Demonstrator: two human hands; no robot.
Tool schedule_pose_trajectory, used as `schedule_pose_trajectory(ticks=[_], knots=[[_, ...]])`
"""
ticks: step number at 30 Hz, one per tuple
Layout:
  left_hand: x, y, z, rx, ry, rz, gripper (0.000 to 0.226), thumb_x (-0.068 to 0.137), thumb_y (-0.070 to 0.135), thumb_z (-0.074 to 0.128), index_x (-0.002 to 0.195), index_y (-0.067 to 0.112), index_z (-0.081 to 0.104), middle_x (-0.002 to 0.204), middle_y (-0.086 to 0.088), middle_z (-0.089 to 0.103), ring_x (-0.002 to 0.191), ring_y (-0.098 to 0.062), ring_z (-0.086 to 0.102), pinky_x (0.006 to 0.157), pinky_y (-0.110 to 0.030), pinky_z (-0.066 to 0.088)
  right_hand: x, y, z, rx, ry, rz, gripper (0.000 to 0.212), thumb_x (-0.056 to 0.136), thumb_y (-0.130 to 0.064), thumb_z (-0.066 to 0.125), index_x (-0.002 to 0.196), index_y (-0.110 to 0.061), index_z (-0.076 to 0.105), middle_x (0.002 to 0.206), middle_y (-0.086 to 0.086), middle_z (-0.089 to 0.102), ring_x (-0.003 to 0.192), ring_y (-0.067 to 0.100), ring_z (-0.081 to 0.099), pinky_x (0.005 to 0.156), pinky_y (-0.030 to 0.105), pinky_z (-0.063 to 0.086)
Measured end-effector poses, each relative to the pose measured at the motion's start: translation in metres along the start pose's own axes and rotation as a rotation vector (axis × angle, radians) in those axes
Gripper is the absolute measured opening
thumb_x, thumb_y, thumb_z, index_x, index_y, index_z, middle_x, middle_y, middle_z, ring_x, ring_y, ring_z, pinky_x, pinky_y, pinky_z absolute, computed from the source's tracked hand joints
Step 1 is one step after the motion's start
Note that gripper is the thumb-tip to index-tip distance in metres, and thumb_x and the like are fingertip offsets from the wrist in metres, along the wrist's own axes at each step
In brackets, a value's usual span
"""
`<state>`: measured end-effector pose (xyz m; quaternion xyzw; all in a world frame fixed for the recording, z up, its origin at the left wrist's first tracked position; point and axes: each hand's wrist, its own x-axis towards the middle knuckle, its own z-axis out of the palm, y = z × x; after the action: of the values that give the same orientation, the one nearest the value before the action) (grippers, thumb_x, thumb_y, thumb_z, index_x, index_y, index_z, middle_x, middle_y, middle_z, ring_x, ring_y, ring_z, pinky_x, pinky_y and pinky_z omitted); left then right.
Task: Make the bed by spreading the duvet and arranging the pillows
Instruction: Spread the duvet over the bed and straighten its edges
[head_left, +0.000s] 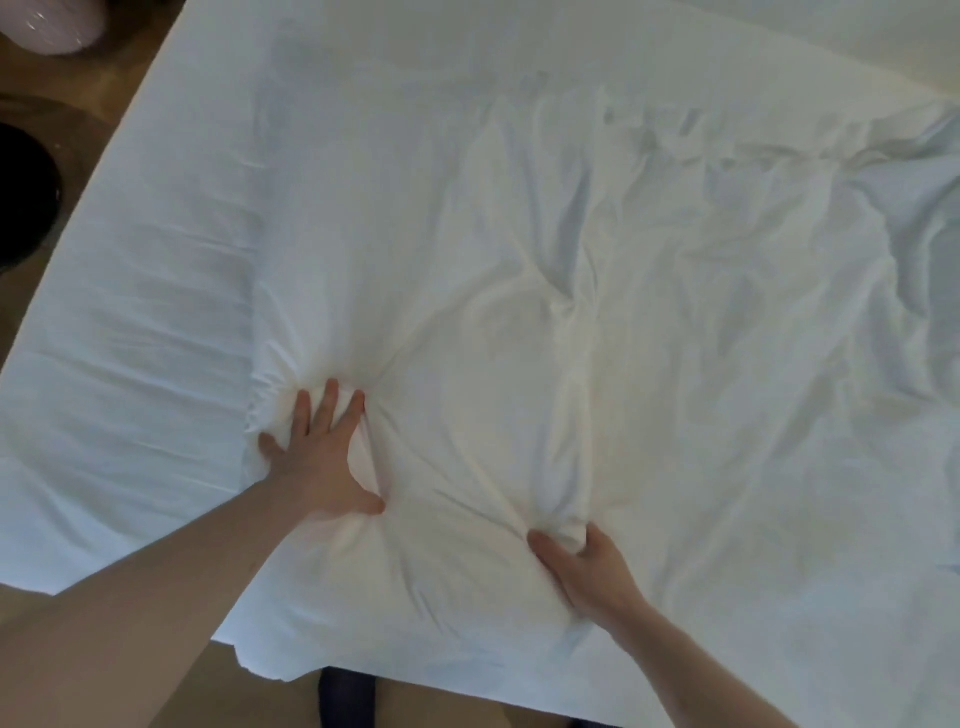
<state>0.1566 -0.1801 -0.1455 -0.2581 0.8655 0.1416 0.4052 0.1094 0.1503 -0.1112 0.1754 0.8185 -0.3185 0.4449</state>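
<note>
1. The duvet (519, 322) lies across the bed, bunched and creased through the middle and toward the right, with its left edge well short of the bed's left side, where bare sheet (135, 332) shows.
2. The left hand (319, 457) presses on the duvet near its left edge, its grip half closed, fingers spread and gathering a wad of cloth between fingers and thumb.
3. The right hand (582, 566) pinches a raised fold just to the right, its grip narrow and closed on that ridge of cloth.
4. Judged from the task, the step in hand is spreading. It would go best if both hands took firm hold and drew the cloth apart and toward the bed's near edge (415, 680), so the central ridge flattens rather than shifting sideways.
5. The heavier rumples at far right would need a separate pull afterwards.
6. No pillows are in view.
7. No brand, label or writing can be read on anything.
</note>
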Motion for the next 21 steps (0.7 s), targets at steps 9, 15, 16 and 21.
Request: schedule_pose_trajectory(ticks=[9, 15, 16, 21], knots=[[-0.081, 0.024, 0.029, -0.070, 0.188, 0.242, 0.115, 0.077, 0.081, 0.051, 0.154, 0.041, -0.023, 0.159, 0.012, -0.040, 0.151, -0.023, -0.029, 0.124, -0.057, -0.002, -0.003, 0.030, -0.006, 0.157, -0.028, 0.091, 0.023, 0.095, -0.037, 0.068, 0.110, -0.019, 0.069, 0.096, -0.003, 0.076, 0.089, 0.017, 0.072, 0.089, 0.041, 0.058], [-0.132, 0.069, 0.101, -0.017, 0.167, 0.362, 0.097, 0.081, 0.087, 0.031, 0.155, 0.046, -0.017, 0.160, 0.012, -0.037, 0.150, -0.024, -0.030, 0.121, -0.060, -0.006, -0.010, 0.050, 0.002, 0.085, 0.088, -0.024, 0.028, 0.096, -0.046, 0.061, 0.112, -0.023, 0.068, 0.097, -0.008, 0.075, 0.091, 0.014, 0.070, 0.086, 0.042, 0.057], [-0.133, 0.072, 0.110, 0.016, 0.159, 0.371, 0.097, 0.081, 0.087, 0.031, 0.158, 0.044, -0.007, 0.165, 0.008, -0.027, 0.153, -0.027, -0.022, 0.120, -0.063, -0.001, -0.013, 0.055, 0.001, 0.048, 0.131, -0.054, 0.028, 0.098, -0.046, 0.058, 0.111, -0.023, 0.067, 0.094, -0.008, 0.074, 0.088, 0.014, 0.069, 0.082, 0.040, 0.056], [-0.120, 0.082, 0.128, 0.124, 0.063, 0.295, 0.099, 0.078, 0.084, 0.036, 0.161, 0.035, 0.012, 0.170, -0.005, -0.008, 0.155, -0.037, -0.005, 0.114, -0.072, 0.008, -0.012, 0.051, 0.007, -0.053, 0.169, -0.053, 0.030, 0.100, -0.045, 0.054, 0.119, -0.022, 0.055, 0.099, -0.003, 0.065, 0.097, 0.028, 0.066, 0.080, 0.037, 0.050]])
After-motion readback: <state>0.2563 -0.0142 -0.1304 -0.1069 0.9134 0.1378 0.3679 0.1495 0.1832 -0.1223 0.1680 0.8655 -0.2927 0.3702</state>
